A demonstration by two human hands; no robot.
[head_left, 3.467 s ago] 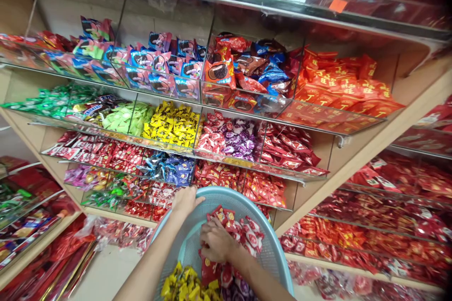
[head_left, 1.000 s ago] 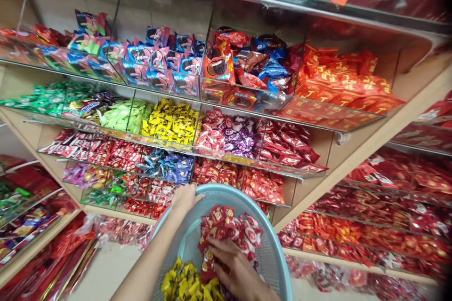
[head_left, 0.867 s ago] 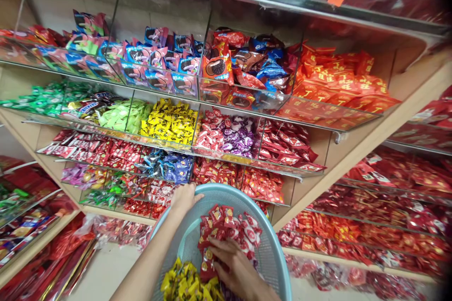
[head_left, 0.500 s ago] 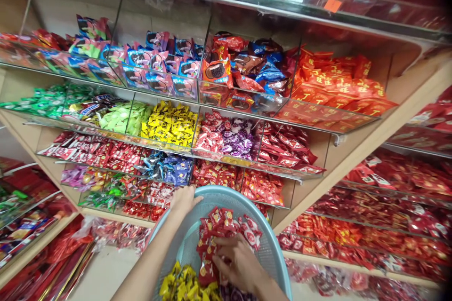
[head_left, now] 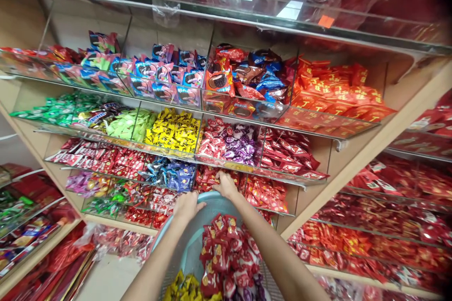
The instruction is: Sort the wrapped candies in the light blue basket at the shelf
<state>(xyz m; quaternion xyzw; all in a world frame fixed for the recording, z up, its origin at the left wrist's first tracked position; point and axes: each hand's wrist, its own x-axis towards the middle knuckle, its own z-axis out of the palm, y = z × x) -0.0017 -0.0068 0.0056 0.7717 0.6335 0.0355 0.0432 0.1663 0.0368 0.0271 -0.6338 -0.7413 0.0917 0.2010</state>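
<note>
A blue plastic basket (head_left: 192, 249) fills the bottom middle of the view. My left hand (head_left: 186, 207) is closed over its far left rim. Inside lie red candy packets (head_left: 219, 256), yellow-wrapped candies (head_left: 185, 287) and some purple-wrapped candies (head_left: 259, 287). Beyond the far rim, my right hand (head_left: 226, 184) reaches to the red candy packets (head_left: 203, 178) in a lower shelf compartment. Its fingers look apart, with the tips partly among the packets, and no packet shows in its grasp.
Clear shelf dividers and front lips (head_left: 226, 162) stand just above my right hand. Higher rows hold yellow candies (head_left: 173, 129), purple candies (head_left: 240, 143) and orange packets (head_left: 335, 84). A wooden side panel (head_left: 356, 164) slants down at the right. Bagged goods (head_left: 116, 240) lie below the shelves.
My right hand has left the candies in the basket and moved up and forward to the red packets on the shelf. My left hand stays on the rim. The view has tilted slightly.
</note>
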